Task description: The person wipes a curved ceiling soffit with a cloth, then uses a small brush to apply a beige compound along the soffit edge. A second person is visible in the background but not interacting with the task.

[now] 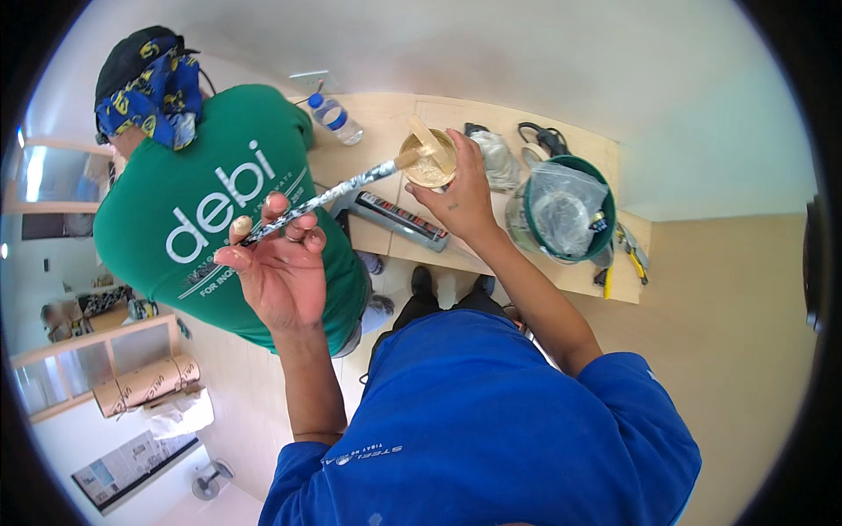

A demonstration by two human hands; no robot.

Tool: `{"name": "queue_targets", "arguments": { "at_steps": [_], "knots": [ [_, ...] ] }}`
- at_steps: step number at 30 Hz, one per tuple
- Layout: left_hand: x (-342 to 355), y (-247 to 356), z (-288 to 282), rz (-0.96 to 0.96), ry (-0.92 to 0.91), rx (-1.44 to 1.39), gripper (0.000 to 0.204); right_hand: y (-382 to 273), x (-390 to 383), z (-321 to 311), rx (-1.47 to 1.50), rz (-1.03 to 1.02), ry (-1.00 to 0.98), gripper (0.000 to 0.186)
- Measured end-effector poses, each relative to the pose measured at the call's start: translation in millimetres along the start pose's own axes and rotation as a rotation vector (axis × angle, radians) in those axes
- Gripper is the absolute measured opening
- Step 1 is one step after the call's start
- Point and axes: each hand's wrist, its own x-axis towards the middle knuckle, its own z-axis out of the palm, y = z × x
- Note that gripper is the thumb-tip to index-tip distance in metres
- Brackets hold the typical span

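My left hand point(281, 272), palm up with paint-smudged fingertips, grips a long black-and-white spattered brush point(346, 187) that slants up to the right. Its pale tip reaches the round can of beige paste point(425, 175) held in my right hand point(460, 197). A flat pale stick point(424, 131) stands tilted in the can. Behind and below the can, a grey rectangular case or packaged tool point(395, 219) lies on the pale wooden counter point(553, 282).
A person in a green shirt point(175, 228) stands close at my left. On the counter are a water bottle point(338, 123), crumpled pale cloth or bag point(498, 159), a black strapped item point(545, 138), a green bucket with a plastic bag point(561, 210) and yellow-handled tools point(633, 259), against a white wall.
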Motion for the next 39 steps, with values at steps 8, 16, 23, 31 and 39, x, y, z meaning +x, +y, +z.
{"name": "queue_targets", "arguments": {
  "at_steps": [8, 16, 23, 31, 39],
  "knots": [
    [27, -31, 15, 0.003, -0.174, 0.198, 0.053, -18, -23, -100, -0.199, -0.124, 0.123, 0.097],
    [20, -69, 47, -0.057, -0.104, 0.267, 0.036, -13, -54, -152, -0.194, -0.099, 0.149, 0.094],
    [17, -78, 67, -0.112, -0.086, 0.315, 0.024, 1, -54, -174, -0.161, -0.094, 0.201, 0.094],
    [42, -77, 65, 0.009, -0.192, 0.290, 0.025, -17, -49, -172, -0.183, -0.056, 0.254, 0.100],
    [67, -63, 73, 0.007, -0.400, 0.324, 0.022, -51, -45, -165, -0.181, -0.083, 0.322, 0.099]
  ]
}}
